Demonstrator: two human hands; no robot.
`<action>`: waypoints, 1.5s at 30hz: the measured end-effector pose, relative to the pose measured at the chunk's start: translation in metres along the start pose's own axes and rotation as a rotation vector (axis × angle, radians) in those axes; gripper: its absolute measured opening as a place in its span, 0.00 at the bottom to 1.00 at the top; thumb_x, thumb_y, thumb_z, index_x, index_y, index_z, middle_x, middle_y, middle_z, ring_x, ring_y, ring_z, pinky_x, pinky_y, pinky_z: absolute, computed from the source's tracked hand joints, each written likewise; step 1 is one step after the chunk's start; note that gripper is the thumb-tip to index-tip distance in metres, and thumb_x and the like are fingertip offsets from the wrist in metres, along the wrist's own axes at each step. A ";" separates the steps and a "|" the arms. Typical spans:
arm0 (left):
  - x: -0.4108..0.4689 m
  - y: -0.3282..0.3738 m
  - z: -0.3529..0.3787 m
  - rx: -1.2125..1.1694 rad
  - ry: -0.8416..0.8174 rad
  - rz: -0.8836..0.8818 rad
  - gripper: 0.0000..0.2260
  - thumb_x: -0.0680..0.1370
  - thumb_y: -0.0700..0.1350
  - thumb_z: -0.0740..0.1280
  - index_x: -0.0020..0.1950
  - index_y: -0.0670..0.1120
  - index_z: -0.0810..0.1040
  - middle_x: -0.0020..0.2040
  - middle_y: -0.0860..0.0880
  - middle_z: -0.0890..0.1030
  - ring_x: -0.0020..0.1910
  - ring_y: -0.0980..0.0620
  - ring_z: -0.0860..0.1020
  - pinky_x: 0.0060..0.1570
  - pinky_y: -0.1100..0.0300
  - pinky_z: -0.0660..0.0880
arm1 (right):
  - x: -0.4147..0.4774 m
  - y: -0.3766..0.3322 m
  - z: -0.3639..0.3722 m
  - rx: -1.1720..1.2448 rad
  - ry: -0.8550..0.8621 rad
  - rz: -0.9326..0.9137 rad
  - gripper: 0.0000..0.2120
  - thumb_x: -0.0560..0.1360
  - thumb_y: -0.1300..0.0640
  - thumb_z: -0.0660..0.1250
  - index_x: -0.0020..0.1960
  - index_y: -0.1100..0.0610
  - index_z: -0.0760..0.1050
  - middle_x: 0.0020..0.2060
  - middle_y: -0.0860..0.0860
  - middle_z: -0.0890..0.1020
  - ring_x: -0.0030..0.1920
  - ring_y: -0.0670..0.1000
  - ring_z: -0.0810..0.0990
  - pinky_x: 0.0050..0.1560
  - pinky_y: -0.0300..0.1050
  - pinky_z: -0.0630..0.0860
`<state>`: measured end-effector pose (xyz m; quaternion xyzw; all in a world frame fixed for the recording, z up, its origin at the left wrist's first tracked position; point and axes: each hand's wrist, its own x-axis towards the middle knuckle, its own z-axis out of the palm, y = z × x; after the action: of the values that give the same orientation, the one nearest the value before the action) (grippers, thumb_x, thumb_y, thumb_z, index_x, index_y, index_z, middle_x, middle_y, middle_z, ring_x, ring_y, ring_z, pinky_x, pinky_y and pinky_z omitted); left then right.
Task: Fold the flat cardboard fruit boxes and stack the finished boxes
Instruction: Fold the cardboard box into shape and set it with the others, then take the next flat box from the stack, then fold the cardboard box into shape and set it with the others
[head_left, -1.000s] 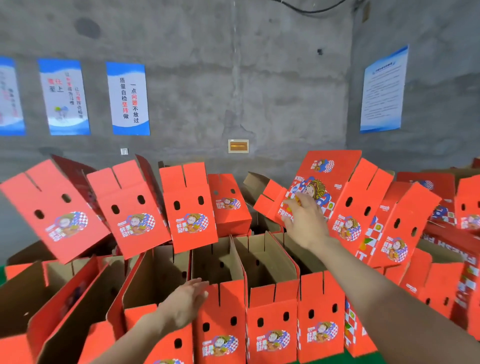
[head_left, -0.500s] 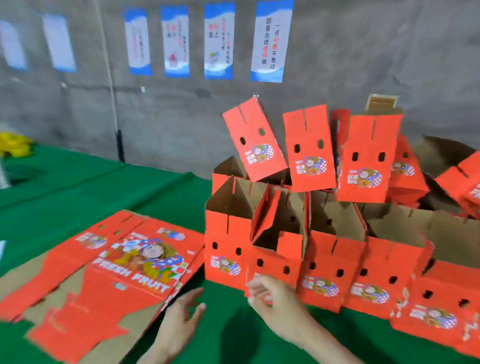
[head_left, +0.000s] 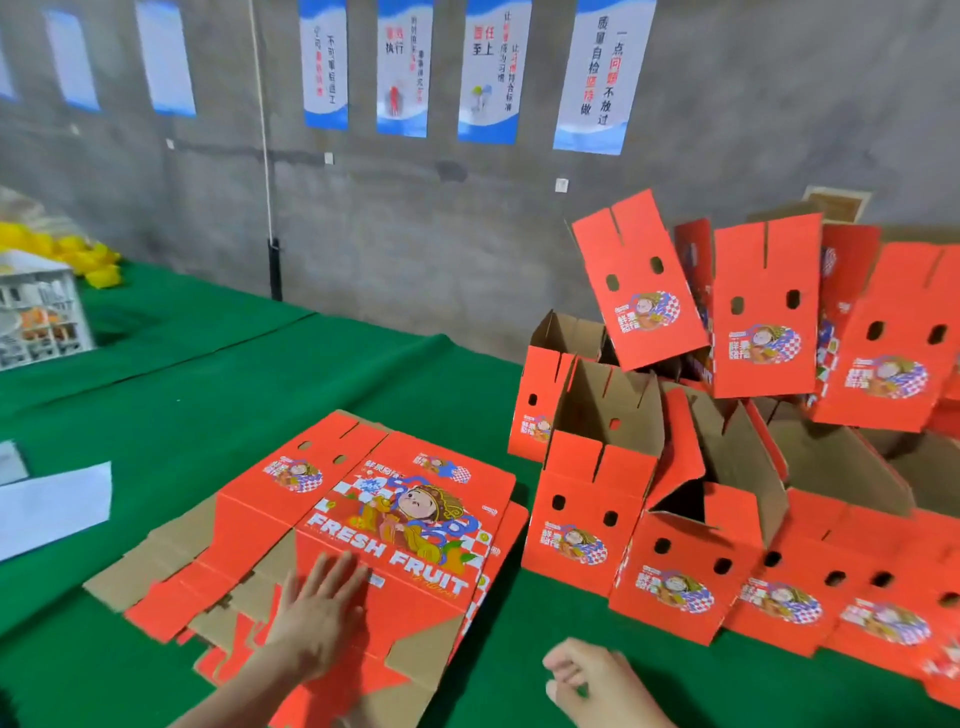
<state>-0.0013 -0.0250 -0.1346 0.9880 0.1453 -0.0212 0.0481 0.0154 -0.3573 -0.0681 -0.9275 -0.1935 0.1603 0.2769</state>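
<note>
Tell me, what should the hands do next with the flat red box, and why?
Probably pick up the flat box to start folding it: the left hand rests flat on it, the right hand hovers empty beside it, and it isn't folded yet.

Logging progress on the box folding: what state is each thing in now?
Top flat box: unfolded, lying flat, print up.
Left hand: open, resting on that flat box.
Right hand: loosely curled, holding nothing.
Folded boxes: erected, tops open, standing in rows.
Upper boxes: tilted, resting on them.
</note>
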 end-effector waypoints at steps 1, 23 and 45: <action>-0.002 0.004 0.004 0.015 -0.031 0.024 0.29 0.79 0.63 0.41 0.78 0.55 0.42 0.79 0.51 0.40 0.77 0.46 0.39 0.74 0.43 0.42 | 0.003 -0.002 0.003 -0.003 0.000 0.020 0.10 0.77 0.50 0.66 0.57 0.48 0.75 0.52 0.40 0.78 0.52 0.35 0.76 0.59 0.29 0.69; -0.100 -0.011 -0.033 0.084 0.444 0.701 0.15 0.75 0.65 0.62 0.45 0.60 0.85 0.42 0.60 0.84 0.41 0.58 0.84 0.37 0.59 0.81 | 0.062 -0.043 0.077 0.543 0.078 0.357 0.10 0.77 0.65 0.64 0.57 0.58 0.71 0.50 0.48 0.79 0.49 0.46 0.77 0.53 0.40 0.74; -0.082 0.138 -0.290 -0.303 0.577 1.009 0.12 0.74 0.50 0.71 0.51 0.44 0.82 0.44 0.46 0.84 0.44 0.44 0.81 0.43 0.54 0.75 | -0.048 -0.018 -0.112 0.932 0.593 -0.180 0.13 0.73 0.62 0.70 0.57 0.56 0.76 0.49 0.52 0.85 0.52 0.52 0.83 0.54 0.51 0.77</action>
<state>-0.0317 -0.1504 0.1707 0.8830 -0.3330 0.2942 0.1512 0.0134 -0.4155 0.0405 -0.6922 -0.0946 -0.0630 0.7127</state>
